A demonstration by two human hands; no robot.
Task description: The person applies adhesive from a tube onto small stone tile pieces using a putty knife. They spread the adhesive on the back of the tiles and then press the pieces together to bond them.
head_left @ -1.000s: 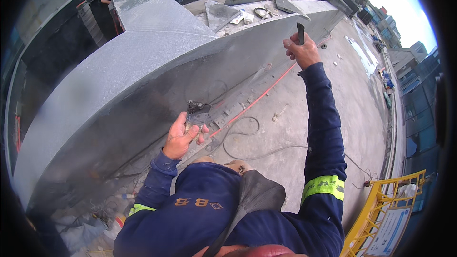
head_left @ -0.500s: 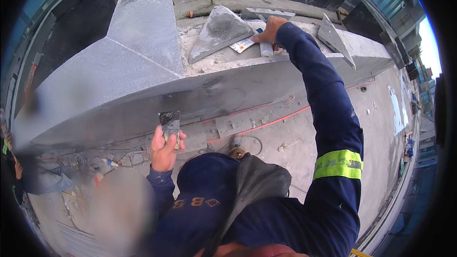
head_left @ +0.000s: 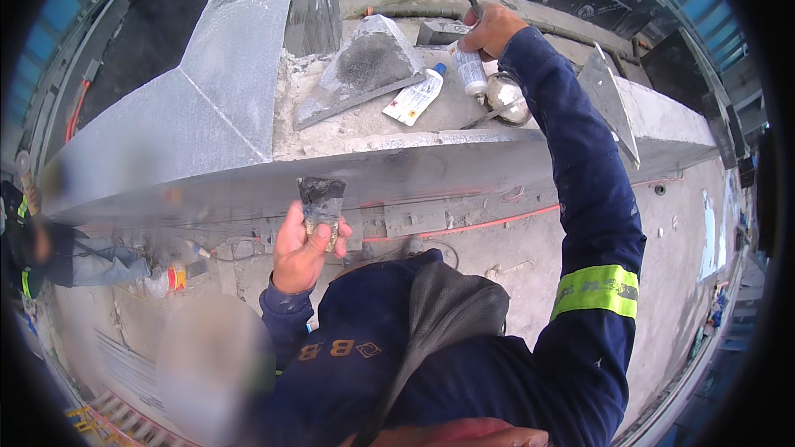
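My left hand point(head_left: 303, 258) is closed on a small flat scraper-like blade point(head_left: 321, 200), smeared dark at its wide upper end and crusted below. My right hand point(head_left: 494, 31) reaches over the concrete ledge point(head_left: 348, 139), its fingers closed round a slim dark handle point(head_left: 472, 0) that points up and away. Just under that hand lies a white tube point(head_left: 469, 73), partly covered by the fingers. Left of it rests another white tube with a blue cap point(head_left: 416, 97). By my right wrist sits a round, whitish, shiny object point(head_left: 507, 98), partly behind the sleeve.
A broken grey stone slab point(head_left: 364, 66) leans on the ledge, and another slab point(head_left: 609, 103) stands at the right. Large grey stone panels point(head_left: 166, 128) cover the left side. An orange hose point(head_left: 489, 222) runs along the floor. Another person point(head_left: 41, 240) is at the far left.
My right hand has lifted a little off the ledge, and the dark handle now shows in it. Both tubes and the round object have come into clearer view. My left hand still holds the blade.
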